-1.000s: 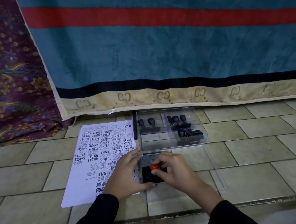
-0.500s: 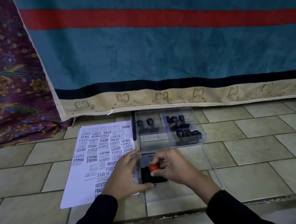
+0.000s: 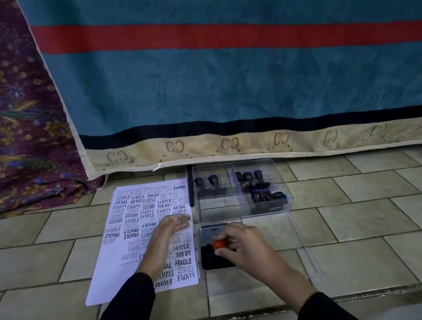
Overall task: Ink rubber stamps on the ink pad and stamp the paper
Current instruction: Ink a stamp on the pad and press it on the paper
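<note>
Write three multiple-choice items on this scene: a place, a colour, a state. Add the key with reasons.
1. Where is the ink pad relative to the paper? A. on it B. right of it C. left of it
2. What colour is the knob of the stamp in the right hand? A. black B. white C. red
3. How is the left hand? A. flat, holding nothing B. a fist C. pinching a stamp
Key: 1 B, it sits beyond the paper's right edge; 2 C, its round top shows red; 3 A, it lies flat over the paper.
</note>
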Available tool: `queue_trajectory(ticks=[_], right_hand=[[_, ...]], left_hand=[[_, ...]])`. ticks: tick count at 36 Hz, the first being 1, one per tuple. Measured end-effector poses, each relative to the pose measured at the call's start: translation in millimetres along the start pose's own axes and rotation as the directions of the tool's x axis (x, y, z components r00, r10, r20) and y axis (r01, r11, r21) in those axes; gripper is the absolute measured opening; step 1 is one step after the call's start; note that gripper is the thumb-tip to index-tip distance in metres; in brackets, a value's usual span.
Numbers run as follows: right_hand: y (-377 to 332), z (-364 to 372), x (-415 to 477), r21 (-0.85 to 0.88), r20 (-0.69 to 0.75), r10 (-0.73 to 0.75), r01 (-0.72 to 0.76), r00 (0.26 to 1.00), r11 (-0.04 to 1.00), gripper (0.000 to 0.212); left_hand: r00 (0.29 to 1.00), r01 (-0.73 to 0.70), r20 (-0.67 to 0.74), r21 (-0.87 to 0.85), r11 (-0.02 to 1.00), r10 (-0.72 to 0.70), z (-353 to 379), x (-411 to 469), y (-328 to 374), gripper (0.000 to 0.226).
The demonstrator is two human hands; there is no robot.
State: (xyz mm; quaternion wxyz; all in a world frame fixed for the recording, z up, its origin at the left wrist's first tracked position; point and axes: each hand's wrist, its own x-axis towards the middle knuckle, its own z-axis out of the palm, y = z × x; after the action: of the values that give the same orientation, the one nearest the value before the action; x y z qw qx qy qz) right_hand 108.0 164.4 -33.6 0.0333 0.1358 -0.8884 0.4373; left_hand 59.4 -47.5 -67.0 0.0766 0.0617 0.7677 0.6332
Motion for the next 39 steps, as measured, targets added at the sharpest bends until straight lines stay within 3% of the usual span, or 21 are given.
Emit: queue_trajectory(ticks=[3,6,10,13,16,18,30,39], right_hand=[[-1.2,0.0,1.8,-0.015,-0.007,0.006,-0.006,1.000,1.000,0.023],[-1.5,-1.3,2.2,0.007,0.005,0.020,-0.020,1.000,1.000,0.022],[-1.7,-2.4,2.7,0.007,0.029,0.029,-0.029,0.999,1.000,0.024],[-6.6,-3.8,8.9,0.001,0.049,0.039,-0.039,0.998,0.999,0.026],[-17.6,1.4,23.9,0.109,0.032,0.032,-0.035,0.999,0.993,0.026],[-30.5,10.7,39.3,0.179,0.038,0.013,-0.020,0.999,0.984,0.027],[-102.6,107.4,122.5,0.167,0.221,-0.135,0.098,0.966,0.981,0.026],[-99.0,135.9,138.0,0.136,0.276,-0.116,0.080,0.954,0.987,0.026]], left_hand=[[0.989,-0.055,-0.145,-0.167,0.984,0.030,-10.5,3.2,7.2,0.036],[0.923,-0.154,-0.381,-0.237,0.959,0.054,-34.8,1.1,12.8,0.030],[0.843,-0.081,-0.528,0.063,0.995,0.102,-84.7,-9.3,2.0,0.021],[0.862,0.091,-0.495,0.353,0.931,0.104,-121.6,-22.9,-22.5,0.026],[0.876,0.174,-0.444,0.655,0.735,0.189,-139.8,-34.4,-42.9,0.029],[0.897,0.196,-0.400,0.740,0.643,0.187,-141.5,-36.5,-48.6,0.034],[0.882,0.218,-0.428,0.742,0.634,0.198,-141.5,-35.6,-48.2,0.037],[0.872,0.233,-0.445,0.745,0.625,0.205,-144.9,-31.9,-54.8,0.040]])
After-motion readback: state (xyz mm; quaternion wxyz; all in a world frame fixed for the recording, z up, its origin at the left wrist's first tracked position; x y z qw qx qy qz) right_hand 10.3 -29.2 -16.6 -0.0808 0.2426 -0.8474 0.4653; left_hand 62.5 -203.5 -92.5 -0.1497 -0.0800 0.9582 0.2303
